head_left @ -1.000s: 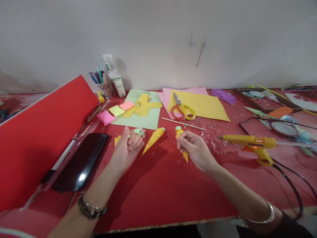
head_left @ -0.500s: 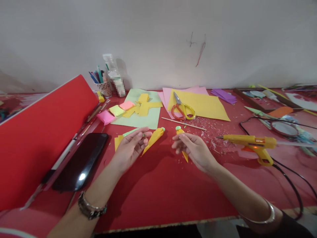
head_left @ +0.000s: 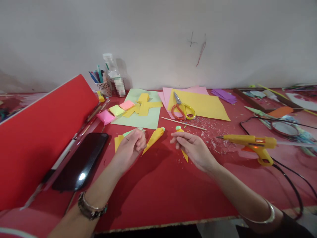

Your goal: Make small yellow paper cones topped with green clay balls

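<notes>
Red table (head_left: 158,195): lower centre bare, front edge along frame bottom. Red board (head_left: 42,132): leans at left. Patterned cup (head_left: 104,88), upper left: holds pens. Bottle (head_left: 114,76) beside it: label blurred. Right hand (head_left: 192,147), centre: pinches yellow paper cone (head_left: 184,154). Left hand (head_left: 131,145): curled closed beside second cone (head_left: 153,138), pale green scrap (head_left: 128,133) at its fingertips, hold unclear.

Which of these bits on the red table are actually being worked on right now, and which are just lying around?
In hand: left hand closed on pale green piece; right hand pinching yellow cone; second cone between the hands.
Lying about: glue gun, scissors, phone, pen cup, yellow sheet, wooden stick.
</notes>
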A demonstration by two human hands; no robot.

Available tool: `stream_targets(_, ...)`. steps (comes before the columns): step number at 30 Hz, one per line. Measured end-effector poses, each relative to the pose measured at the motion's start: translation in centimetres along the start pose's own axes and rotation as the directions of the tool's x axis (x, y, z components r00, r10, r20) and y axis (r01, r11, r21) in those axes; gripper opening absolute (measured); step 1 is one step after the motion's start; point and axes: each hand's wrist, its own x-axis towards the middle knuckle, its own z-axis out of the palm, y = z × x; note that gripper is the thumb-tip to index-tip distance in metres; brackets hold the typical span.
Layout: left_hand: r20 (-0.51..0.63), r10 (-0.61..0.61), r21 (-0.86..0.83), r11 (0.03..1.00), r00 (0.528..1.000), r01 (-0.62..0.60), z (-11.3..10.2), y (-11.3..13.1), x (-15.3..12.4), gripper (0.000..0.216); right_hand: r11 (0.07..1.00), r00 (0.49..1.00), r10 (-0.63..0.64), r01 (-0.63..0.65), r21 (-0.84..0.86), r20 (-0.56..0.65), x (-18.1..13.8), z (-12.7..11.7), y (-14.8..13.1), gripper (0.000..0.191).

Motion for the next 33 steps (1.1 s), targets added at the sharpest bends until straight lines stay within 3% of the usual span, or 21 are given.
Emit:
stream_targets(4,-0.018,0.002,0.020,1.000,1.000,-0.002,-0.46,-0.32,0.16,0.023,0.995,0.999,0.034,-0.031,0.098,-0.032,-0.01,0.00,-0.17,0.021)
stream_targets(9,-0.097,-0.052,-0.038,0.998,0.994,0.048,-0.83,-0.61,0.41,0.007,0.999,0.999,-0.003,0.005,0.049,-0.033,-0.14,0.05,-0.56,0.027)
stream_targets(14,-0.196,-0.095,-0.073,0.994,0.976,0.082,-0.50,-0.50,0.49,0.011,0.998,0.999,-0.038,0.039,0.043,-0.022,-0.10,0.09,-0.43,0.015)
stream_targets(18,-0.110,-0.037,-0.075,0.997,0.993,0.029,-0.58,-0.39,0.27,0.011,0.997,1.000,-0.002,0.001,0.081,0.003,-0.11,0.05,-0.33,0.017)
stream_targets(22,-0.013,-0.015,-0.088,0.996,1.000,0.014,-0.60,-0.16,-0.07,0.030,0.990,1.000,0.018,-0.016,0.138,-0.015,-0.17,0.02,-0.46,0.026)
stream_targets(27,-0.052,-0.057,-0.089,0.995,0.997,0.052,-0.34,-0.17,0.13,0.038,0.996,1.000,-0.002,0.000,0.094,0.020,-0.11,-0.08,-0.26,0.013)
stream_targets(33,-0.128,-0.021,-0.106,0.994,0.992,0.007,-0.50,-0.45,0.55,0.028,0.988,0.998,0.049,-0.053,0.147,0.029,-0.14,0.03,-0.13,0.022)
